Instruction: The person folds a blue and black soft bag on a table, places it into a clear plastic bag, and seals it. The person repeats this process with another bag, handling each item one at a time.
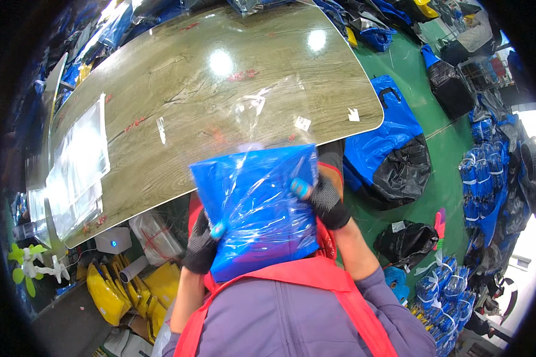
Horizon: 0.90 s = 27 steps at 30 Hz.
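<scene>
In front of my chest, near the table's front edge, I hold a flat, blue folded bag (256, 205) in clear, shiny plastic wrap. My left hand (201, 245), in a dark glove with blue at the thumb, closes on its lower left edge. On its right side, my right hand (326, 201), gloved alike, grips the edge with the blue thumb pressed on the top face. The fingers of both hands are partly hidden beneath the package. Its far end reaches the wooden-topped table (178, 89), where a clear plastic part spreads over the edge.
Clear plastic sleeves (80, 160) are stacked on the table's left. A blue and black bag (390, 143) lies on the green floor to the right. Yellow packets (110, 288) and a white box (113, 240) stand below left. Bundled blue goods (482, 169) line the right.
</scene>
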Available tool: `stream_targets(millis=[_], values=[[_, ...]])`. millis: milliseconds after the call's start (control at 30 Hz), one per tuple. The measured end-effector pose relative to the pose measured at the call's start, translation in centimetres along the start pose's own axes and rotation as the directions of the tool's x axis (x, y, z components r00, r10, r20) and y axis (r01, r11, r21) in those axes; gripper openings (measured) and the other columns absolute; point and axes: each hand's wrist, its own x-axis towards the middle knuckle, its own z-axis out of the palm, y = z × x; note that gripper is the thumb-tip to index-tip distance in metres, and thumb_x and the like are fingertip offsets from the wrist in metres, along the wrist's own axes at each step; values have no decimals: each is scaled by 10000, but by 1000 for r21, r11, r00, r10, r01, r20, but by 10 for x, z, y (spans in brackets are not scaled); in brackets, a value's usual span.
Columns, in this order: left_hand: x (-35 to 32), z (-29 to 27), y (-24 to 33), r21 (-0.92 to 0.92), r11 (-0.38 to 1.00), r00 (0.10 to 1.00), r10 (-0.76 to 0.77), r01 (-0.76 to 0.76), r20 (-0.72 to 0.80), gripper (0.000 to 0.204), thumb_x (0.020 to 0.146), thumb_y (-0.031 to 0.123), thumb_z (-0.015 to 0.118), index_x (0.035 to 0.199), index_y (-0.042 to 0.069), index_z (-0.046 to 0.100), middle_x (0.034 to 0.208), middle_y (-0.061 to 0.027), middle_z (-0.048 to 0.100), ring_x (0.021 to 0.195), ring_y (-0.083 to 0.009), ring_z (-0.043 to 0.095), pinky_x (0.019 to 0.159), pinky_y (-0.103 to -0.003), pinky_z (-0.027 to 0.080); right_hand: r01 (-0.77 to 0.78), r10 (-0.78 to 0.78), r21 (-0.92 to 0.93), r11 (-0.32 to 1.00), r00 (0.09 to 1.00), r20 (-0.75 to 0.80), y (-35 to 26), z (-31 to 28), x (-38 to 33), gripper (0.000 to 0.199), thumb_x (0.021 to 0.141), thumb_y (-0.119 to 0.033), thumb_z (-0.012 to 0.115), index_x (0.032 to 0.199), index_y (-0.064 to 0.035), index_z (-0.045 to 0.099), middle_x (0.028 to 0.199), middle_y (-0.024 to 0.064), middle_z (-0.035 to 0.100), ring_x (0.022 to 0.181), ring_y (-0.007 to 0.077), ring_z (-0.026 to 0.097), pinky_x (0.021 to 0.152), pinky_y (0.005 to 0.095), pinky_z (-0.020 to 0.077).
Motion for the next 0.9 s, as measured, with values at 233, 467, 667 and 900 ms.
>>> stream_targets(millis=[233,467,667,900], values=[[3,-21,-8,-30,994,991,112,-110,80,625,837,317,703,1336,26,463,1210,-106,585,1038,-193,576,891,-344,481,-86,87,-9,996,990,115,2,-3,-4,610,827,-354,737,1285,-6,533,1164,109,637,1038,189,606,929,350,487],[16,-16,5,-54,977,979,205,-205,-4,803,756,407,770,1365,24,413,1265,-155,544,1117,-237,561,910,-378,502,5,18,-199,980,993,114,-4,4,-6,662,811,-405,743,1282,12,534,1168,122,641,1091,191,582,967,352,453],[24,-32,-1,219,976,996,-25,5,91,708,807,353,748,1352,10,454,1250,-108,576,1136,-223,543,989,-358,424,37,-36,-135,990,999,14,2,8,-5,624,832,-381,727,1280,7,531,1168,121,640,1072,195,591,958,346,463],[22,-16,3,38,998,994,51,-55,102,618,803,280,758,1309,40,496,1149,-76,616,994,-190,586,879,-343,482,9,-2,-99,995,997,77,0,9,2,598,809,-403,748,1212,6,583,1091,100,671,1001,182,615,883,341,497]])
